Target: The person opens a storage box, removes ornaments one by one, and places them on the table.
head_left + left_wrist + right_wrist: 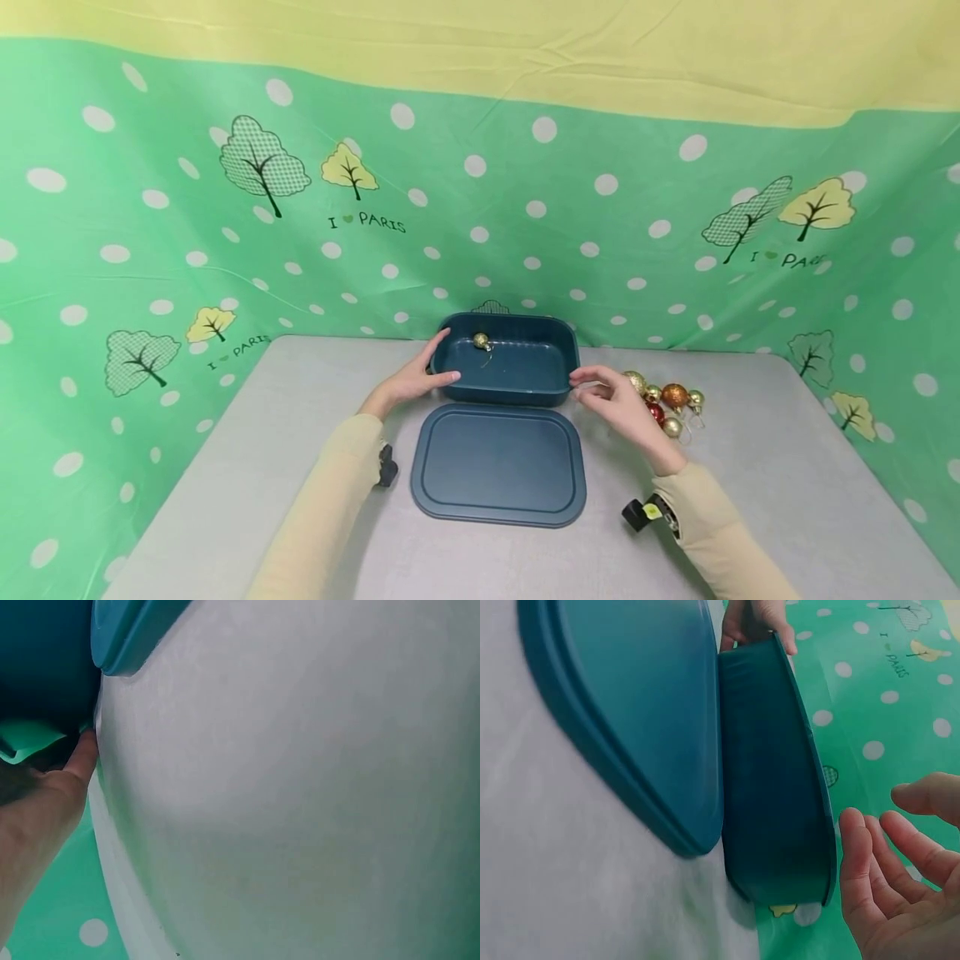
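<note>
A dark blue rectangular food container stands uncovered at the back of the table, and a small gold bauble lies inside near its far left. My left hand grips the container's left end, thumb over the front rim and fingers along the side. Beside the right end is my right hand, its fingertips close to the rim. The right wrist view shows this hand with loosely bent fingers and nothing between them. Flat on the table before the container lies its matching blue lid.
Several baubles lie clustered right of my right hand, among them an orange one, a red one and a glittery gold one. A green dotted cloth hangs right behind the table and along its sides.
</note>
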A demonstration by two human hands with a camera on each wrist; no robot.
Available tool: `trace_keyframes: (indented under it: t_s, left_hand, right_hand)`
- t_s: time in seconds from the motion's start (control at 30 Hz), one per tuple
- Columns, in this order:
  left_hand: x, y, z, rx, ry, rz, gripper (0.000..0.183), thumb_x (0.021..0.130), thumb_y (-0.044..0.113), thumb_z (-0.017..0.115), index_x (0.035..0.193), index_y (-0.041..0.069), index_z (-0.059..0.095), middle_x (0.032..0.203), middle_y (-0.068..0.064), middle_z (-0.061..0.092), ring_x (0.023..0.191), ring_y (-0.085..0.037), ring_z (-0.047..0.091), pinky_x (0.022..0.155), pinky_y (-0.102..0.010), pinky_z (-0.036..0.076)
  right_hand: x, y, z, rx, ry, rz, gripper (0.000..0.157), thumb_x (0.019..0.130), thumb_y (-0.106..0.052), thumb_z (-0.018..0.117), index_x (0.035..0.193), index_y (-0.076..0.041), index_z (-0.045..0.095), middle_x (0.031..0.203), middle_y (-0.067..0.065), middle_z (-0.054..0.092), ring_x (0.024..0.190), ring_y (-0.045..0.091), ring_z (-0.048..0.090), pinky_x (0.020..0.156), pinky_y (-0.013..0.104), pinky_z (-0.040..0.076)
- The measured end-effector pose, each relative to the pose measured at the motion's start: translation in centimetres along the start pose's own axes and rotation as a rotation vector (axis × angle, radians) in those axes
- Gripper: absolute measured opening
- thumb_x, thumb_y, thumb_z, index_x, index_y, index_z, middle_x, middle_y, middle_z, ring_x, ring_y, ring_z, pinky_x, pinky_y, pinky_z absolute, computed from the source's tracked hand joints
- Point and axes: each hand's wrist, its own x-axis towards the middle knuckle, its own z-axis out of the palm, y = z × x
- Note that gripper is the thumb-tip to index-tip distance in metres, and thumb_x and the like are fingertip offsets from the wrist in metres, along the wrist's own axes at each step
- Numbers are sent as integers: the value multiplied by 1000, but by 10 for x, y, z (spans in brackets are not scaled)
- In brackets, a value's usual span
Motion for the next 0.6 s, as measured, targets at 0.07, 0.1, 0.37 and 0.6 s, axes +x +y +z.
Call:
trace_keyframes:
  t_s: [0.07, 0.1, 0.37, 0.6]
  left_hand:
    - [0, -1, 0, 6, 7, 3, 92, 90, 38, 67, 157, 19, 6, 160, -17, 1, 143, -40, 5, 110, -61, 13]
    - [0, 0, 0, 10, 8, 7, 93, 90, 39, 67, 157, 18, 6, 160, -18, 1, 143, -40, 5, 110, -61, 13]
    - [-5, 12, -1, 18, -6, 5, 91, 93, 28, 66, 157, 14, 3, 159, -20, 0, 142, -43, 6, 110, -62, 14]
    - [-12, 30, -4, 10, -32, 3, 88, 94, 18, 64, 156, 7, 3, 157, -26, 0, 141, -47, 5, 109, -62, 14]
  right_hand:
    - [3, -1, 3, 11, -2, 10, 29, 91, 3, 60, 119, 11, 57, 115, 30, 58, 92, 23, 66, 77, 25, 53]
    - [5, -1, 4, 19, -2, 14, 29, 92, 3, 60, 119, 11, 57, 116, 30, 57, 93, 26, 66, 77, 26, 54]
    - [17, -14, 19, -8, -23, -3, 28, 92, 5, 60, 119, 10, 57, 118, 32, 56, 104, 41, 60, 76, 26, 53]
    - [31, -17, 26, -7, -32, 4, 27, 93, 2, 60, 119, 9, 57, 122, 27, 56, 110, 40, 57, 88, 38, 51]
